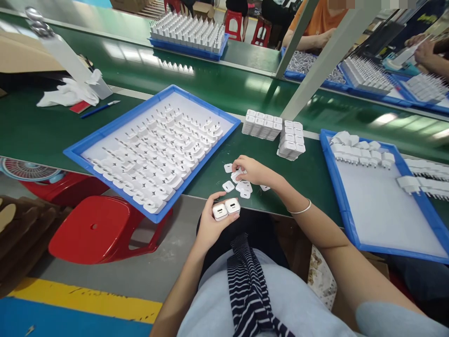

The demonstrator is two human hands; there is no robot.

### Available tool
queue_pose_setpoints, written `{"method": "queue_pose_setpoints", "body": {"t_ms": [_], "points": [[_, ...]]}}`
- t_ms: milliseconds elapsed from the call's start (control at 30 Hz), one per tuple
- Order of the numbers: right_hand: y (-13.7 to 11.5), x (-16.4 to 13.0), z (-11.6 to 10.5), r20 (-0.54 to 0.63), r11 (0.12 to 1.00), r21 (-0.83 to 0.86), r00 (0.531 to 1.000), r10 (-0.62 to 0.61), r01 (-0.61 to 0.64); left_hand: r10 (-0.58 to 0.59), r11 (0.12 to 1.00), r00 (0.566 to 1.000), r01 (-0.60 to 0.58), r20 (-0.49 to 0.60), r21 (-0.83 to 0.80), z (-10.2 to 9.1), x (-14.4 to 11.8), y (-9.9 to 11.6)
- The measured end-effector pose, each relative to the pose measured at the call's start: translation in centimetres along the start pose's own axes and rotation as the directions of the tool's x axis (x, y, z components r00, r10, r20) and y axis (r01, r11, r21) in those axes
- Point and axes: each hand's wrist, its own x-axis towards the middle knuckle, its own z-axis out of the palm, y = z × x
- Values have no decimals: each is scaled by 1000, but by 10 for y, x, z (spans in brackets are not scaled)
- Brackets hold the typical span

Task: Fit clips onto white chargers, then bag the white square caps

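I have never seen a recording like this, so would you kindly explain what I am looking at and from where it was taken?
There is no machine here. The single picture comes from a camera worn on a person's head, looking down at their own two bare hands over a green work table. The left hand holds two small white charger bodies side by side. The right hand rests its fingers on a scatter of small white flat pieces on the table. To the left lies a blue tray filled with rows of white plug parts; to the right, another blue tray, mostly bare. Two stacked white blocks of chargers stand between them. Other people work beyond.
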Motion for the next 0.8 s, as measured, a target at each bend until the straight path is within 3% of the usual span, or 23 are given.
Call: {"method": "queue_pose_setpoints", "body": {"t_ms": [200,300,433,500,567,700,800], "points": [[8,-5,-4,-68,994,109,998,15,-7,-12,1000,1000,12,-12,25,0,2,4],[14,-14,-7,-186,953,303,980,65,-5,-9,994,1000,9,1,107,4,1,9],[8,-38,-2,-279,710,703,935,221,41,97,984,994,-103,50,143,17,4,17],[-1,-53,6,-290,598,799,909,298,58,156,975,986,-164,64,152,26,7,19],[-9,-67,15,-298,550,833,889,347,64,175,970,982,-184,66,157,36,11,21],[-15,-88,24,-391,595,794,857,336,129,228,948,973,-229,32,220,54,16,22],[-12,-103,19,-518,672,712,799,305,205,318,894,947,-315,45,317,60,16,25]]}}
